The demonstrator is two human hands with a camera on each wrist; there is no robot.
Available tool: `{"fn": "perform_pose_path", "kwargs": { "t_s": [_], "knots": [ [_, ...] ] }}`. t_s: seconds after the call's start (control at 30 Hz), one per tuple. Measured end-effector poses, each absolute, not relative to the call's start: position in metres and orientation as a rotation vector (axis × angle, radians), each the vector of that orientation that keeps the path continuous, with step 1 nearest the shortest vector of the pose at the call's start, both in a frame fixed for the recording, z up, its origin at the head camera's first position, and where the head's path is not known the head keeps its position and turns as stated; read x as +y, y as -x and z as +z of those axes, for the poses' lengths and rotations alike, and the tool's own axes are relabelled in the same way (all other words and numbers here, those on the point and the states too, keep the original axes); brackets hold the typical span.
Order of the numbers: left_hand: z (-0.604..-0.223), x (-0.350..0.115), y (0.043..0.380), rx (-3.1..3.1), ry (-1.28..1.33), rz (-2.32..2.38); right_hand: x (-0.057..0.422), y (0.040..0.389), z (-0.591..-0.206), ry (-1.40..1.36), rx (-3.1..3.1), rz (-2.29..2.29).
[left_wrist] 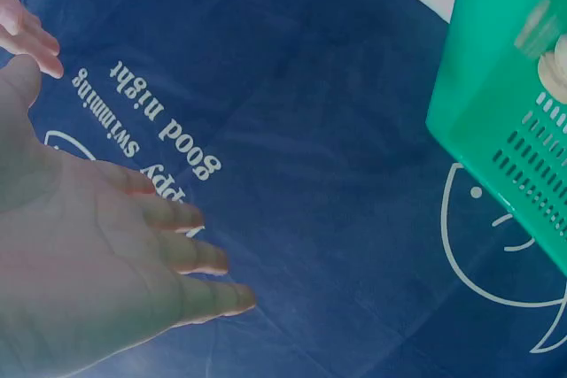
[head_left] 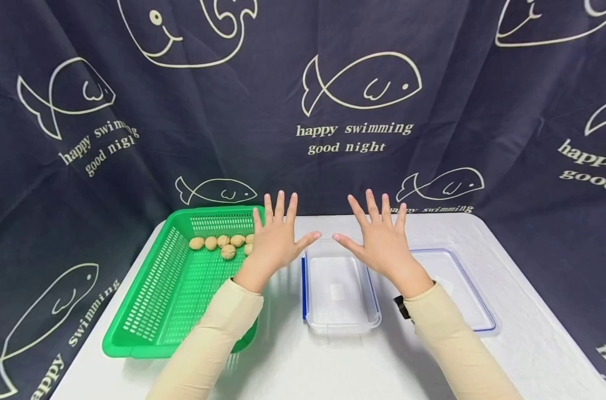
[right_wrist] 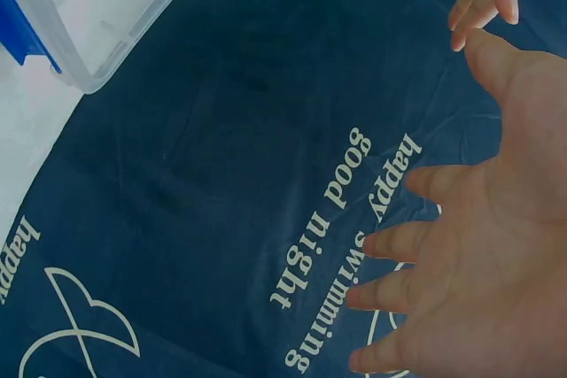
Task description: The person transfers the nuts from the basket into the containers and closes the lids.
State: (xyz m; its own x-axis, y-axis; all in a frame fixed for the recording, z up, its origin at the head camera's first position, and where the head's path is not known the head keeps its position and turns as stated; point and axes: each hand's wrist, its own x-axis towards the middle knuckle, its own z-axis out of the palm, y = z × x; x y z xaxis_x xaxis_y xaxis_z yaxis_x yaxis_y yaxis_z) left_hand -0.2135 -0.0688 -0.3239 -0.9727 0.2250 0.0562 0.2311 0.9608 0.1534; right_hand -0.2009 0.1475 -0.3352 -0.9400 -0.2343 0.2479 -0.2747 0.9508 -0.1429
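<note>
Both hands are held up over the table with fingers spread and nothing in them. The left hand point(head_left: 275, 241) is above the right side of a green plastic basket point(head_left: 148, 300), covering part of its rim. Several walnuts point(head_left: 228, 251) lie toward the basket's far end, a few partly hidden by that hand. Between the arms stands a clear plastic container point(head_left: 340, 325) with a blue clip on its left side. My right hand point(head_left: 382, 247) hovers above and to the right of this container. A clear lid with a blue seal point(head_left: 462, 294) lies flat on the right, partly behind the right forearm.
A white cloth point(head_left: 303, 372) covers the table. Behind and around it hangs a dark blue curtain point(head_left: 263, 111) with white fish drawings and lettering. A black strap point(head_left: 401, 306) shows at the right wrist.
</note>
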Motion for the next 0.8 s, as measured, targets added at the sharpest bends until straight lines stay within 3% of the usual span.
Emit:
{"fn": "perform_pose_path", "kwargs": {
  "t_s": [0.8],
  "knots": [
    [-0.311,-0.118,0.220,-2.814,0.490,-0.488,0.172,0.203,-0.341,-0.508,-2.660,0.678]
  ]
}}
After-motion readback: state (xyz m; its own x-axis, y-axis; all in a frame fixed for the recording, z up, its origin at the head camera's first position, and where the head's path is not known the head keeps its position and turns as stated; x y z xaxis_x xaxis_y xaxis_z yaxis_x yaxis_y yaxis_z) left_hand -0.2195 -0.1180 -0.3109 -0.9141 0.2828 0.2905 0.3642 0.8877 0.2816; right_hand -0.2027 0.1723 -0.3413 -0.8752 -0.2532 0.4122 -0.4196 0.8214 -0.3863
